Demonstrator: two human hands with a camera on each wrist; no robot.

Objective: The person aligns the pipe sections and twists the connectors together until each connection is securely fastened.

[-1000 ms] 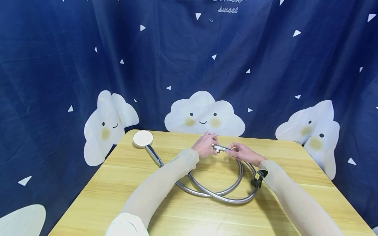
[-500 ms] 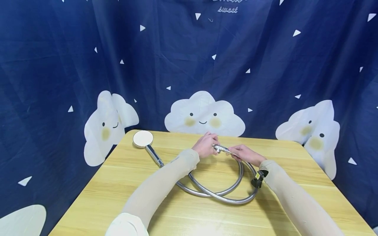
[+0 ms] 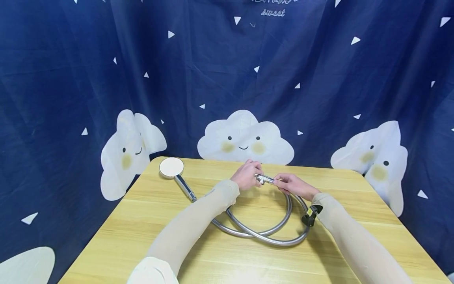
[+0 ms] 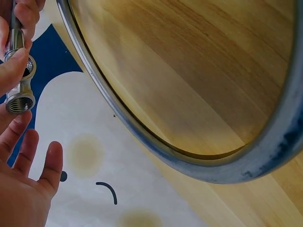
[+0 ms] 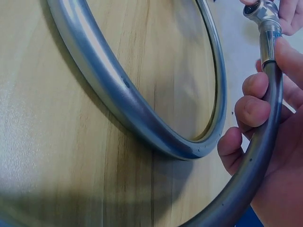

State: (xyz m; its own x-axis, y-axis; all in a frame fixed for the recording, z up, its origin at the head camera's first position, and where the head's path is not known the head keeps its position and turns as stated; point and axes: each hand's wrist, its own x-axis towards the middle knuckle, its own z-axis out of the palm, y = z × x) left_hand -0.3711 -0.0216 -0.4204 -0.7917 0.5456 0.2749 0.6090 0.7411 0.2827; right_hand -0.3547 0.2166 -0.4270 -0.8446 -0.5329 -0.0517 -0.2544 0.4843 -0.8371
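Above the far middle of the table, a chrome tee fitting (image 3: 261,179) is pinched between thumb and fingers of my left hand (image 3: 247,174). In the left wrist view the fitting (image 4: 20,97) shows a threaded open end, with the other fingers spread below it. My right hand (image 3: 295,185) holds the end of a grey metal hose (image 3: 283,241); in the right wrist view its fingers curl round the hose (image 5: 262,137), thumb at the chrome nut (image 5: 268,45) that meets the fitting. A round shower head (image 3: 172,167) with chrome handle lies at the far left.
The hose lies in crossing loops on the wooden table (image 3: 142,236), passing under the left forearm. A black wrist camera (image 3: 310,215) sits at the right cuff, near the hose. A blue curtain (image 3: 227,71) with white clouds hangs close behind the table's far edge.
My right hand's fingers drew back along the hose half a second ago and are now forward again at the nut. My left hand and the fitting stay in place.
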